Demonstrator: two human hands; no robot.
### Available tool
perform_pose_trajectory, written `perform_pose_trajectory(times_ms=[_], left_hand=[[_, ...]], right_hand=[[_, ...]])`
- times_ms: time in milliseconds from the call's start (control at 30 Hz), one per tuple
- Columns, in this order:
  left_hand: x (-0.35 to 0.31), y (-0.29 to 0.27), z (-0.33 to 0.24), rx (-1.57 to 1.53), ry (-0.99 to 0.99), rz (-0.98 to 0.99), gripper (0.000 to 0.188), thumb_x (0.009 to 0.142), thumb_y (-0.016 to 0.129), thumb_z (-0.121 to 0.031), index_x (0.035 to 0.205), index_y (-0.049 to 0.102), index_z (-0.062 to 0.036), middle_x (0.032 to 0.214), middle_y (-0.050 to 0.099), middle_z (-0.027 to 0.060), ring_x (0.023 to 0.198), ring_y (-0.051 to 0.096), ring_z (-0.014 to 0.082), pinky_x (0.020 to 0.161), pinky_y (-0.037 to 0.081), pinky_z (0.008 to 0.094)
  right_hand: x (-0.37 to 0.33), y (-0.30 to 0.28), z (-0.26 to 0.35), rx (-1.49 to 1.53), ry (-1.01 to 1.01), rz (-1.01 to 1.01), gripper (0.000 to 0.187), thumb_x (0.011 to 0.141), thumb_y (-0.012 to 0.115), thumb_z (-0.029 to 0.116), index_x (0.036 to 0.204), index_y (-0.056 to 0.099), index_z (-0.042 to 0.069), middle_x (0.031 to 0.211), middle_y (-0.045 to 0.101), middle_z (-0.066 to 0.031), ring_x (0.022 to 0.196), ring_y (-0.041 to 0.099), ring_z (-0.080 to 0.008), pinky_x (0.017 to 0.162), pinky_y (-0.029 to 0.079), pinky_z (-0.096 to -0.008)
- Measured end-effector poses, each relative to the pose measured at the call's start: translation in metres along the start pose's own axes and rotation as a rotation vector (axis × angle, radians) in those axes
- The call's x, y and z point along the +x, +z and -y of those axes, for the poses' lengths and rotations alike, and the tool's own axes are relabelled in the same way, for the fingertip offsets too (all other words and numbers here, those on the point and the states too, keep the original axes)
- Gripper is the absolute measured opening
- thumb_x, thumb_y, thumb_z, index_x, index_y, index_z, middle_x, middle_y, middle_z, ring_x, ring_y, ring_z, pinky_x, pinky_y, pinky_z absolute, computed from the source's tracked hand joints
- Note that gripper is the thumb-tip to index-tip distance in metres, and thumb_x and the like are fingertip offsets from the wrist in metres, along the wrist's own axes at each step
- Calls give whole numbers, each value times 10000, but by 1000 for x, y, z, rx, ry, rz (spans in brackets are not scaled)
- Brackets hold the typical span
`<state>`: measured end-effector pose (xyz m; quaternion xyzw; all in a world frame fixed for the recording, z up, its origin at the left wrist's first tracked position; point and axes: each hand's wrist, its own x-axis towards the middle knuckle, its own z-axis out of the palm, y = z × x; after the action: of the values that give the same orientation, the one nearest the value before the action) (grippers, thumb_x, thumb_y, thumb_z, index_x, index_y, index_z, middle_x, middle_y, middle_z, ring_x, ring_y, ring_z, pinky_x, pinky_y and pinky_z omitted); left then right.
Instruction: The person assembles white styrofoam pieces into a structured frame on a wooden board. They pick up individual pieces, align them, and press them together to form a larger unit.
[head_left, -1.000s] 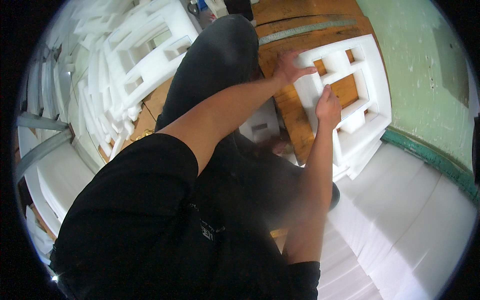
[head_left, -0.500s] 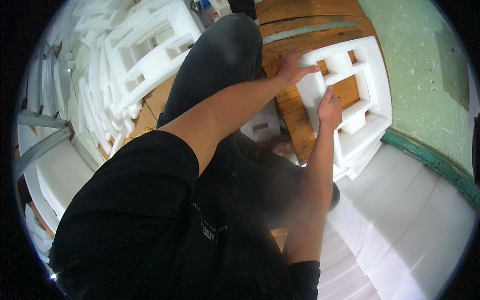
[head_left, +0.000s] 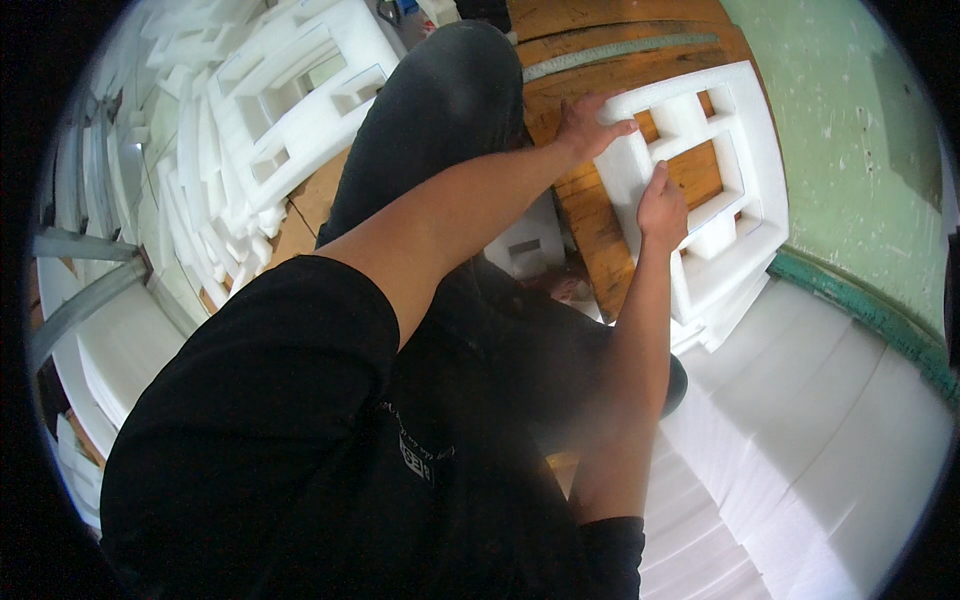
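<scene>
A white foam frame (head_left: pixel 765 190) with several rectangular cut-outs lies over a brown wooden board at the right. My left hand (head_left: pixel 588 126) grips its far left corner, thumb on top and fingers along the outer side. Nearer to me, my right hand (head_left: pixel 662 210) holds the left bar, with its thumb pointing up along the edge of the large middle opening. The right fingers are partly hidden behind the foam. Wood shows through the openings. Below the frame's near end, more white foam edges stick out.
Beneath lies the wooden board (head_left: pixel 590 230), crossed by a grey metal strip (head_left: pixel 620 57). A pale green wall (head_left: pixel 840 130) with a darker green ledge (head_left: pixel 850 312) borders the right. White foam sheets (head_left: pixel 800 400) are stacked at the near right. Similar foam frames (head_left: pixel 290 100) pile up far left.
The foam frame sits slightly farther up in the view, its near end drawn up a little. Both hands keep their hold on it; the right hand has shifted slightly with it.
</scene>
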<state>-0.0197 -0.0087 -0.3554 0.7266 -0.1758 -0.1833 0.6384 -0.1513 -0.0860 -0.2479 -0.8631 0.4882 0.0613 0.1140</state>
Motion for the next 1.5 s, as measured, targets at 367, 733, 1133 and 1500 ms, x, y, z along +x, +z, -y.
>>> perform_pose_trajectory(times_ms=[367, 733, 1133, 1500], left_hand=[[1, -1, 0, -4, 15, 15, 679, 792, 810, -392, 1373, 603, -108, 1200, 681, 202, 1102, 656, 314, 988, 502, 402], [5, 4, 9, 69, 50, -6, 678, 792, 804, -423, 1354, 612, -97, 1179, 701, 187, 1068, 675, 292, 959, 514, 402], [2, 0, 0, 127, 26, 28, 712, 770, 825, -460, 1353, 617, -109, 1174, 704, 167, 1048, 680, 272, 953, 525, 393], [4, 4, 15, -119, -25, 42, 791, 743, 793, -584, 1365, 607, -133, 1228, 680, 169, 1154, 627, 325, 1095, 393, 432]], right_hand=[[1, 2, -1, 4, 3, -3, 694, 1023, 244, 582, 1261, 693, 109, 1222, 678, -215, 1161, 614, -417, 983, 471, -533], [3, 3, -3, -31, 10, 2, 707, 1017, 238, 600, 1239, 701, 114, 1203, 684, -218, 1157, 617, -418, 974, 474, -535], [8, 15, -22, 17, -377, -161, 621, 1008, 404, 572, 1264, 654, 64, 1200, 669, -245, 1110, 637, -426, 949, 480, -546], [8, 10, 13, -239, -392, -3, 437, 942, 640, 435, 1107, 534, 44, 1059, 691, -211, 995, 670, -418, 801, 530, -539]])
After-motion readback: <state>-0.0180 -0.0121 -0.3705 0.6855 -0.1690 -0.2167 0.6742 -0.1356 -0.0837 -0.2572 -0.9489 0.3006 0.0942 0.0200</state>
